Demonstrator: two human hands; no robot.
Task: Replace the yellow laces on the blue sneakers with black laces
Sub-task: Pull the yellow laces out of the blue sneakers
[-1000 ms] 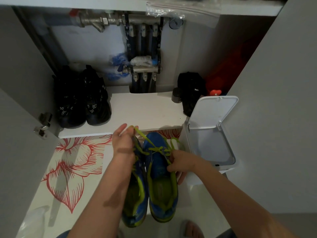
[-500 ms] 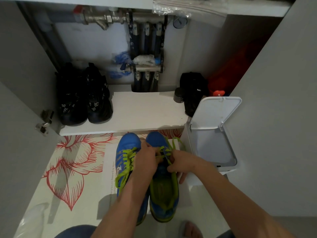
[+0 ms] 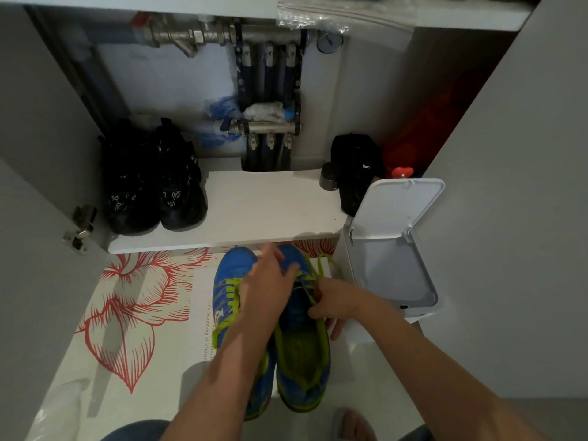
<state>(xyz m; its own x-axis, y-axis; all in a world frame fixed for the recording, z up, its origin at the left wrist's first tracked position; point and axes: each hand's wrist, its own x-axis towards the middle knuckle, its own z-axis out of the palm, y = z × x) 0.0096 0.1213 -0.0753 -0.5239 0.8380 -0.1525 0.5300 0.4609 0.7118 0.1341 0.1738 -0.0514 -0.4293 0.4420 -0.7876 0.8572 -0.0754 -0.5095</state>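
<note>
- Right sneaker (image 3: pixel 302 358): heel toward me, long axis running straight away, toe toward the shelf (image 3: pixel 270 205).
- Right hand (image 3: pixel 332 302) clamps its outer eyelet edge, thumb on top.
- Left hand (image 3: pixel 267 281) lies across the forefoot lacing; pinching or not, cannot tell.
- Yellow lace (image 3: pixel 327 256) loops out just beyond; the left hand is nearer for the next pull, I judge.

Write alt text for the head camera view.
A person's left hand and right hand work on the right one of two blue sneakers with yellow laces, on the floor before an open cabinet. Black shoes stand on its shelf; a white bin with raised lid is at right.
</note>
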